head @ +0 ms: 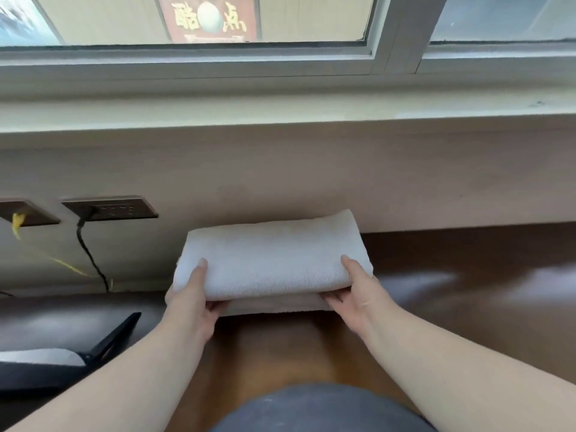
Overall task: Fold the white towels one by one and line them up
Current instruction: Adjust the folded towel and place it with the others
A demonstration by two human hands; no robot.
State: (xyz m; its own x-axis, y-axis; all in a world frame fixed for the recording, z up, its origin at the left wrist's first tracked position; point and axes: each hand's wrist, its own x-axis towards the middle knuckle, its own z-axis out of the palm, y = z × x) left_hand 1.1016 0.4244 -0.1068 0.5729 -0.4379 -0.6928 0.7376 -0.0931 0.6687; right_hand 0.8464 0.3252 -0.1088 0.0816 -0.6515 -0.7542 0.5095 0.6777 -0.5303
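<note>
A folded white towel (271, 257) is held just above the dark wooden table (452, 275), close to the wall under the window. My left hand (190, 304) grips its left end, thumb on top and fingers underneath. My right hand (355, 291) grips its right end the same way. A lower layer of white cloth (274, 305) shows beneath the front edge; whether it belongs to this towel or to another one I cannot tell.
Two dark wall sockets (109, 208) sit at the left, with a black cable (90, 257) and a yellow cable (62, 263) hanging to the table. A dark object with white cloth on it (46, 360) lies at the left edge. A window sill (280, 113) juts out above.
</note>
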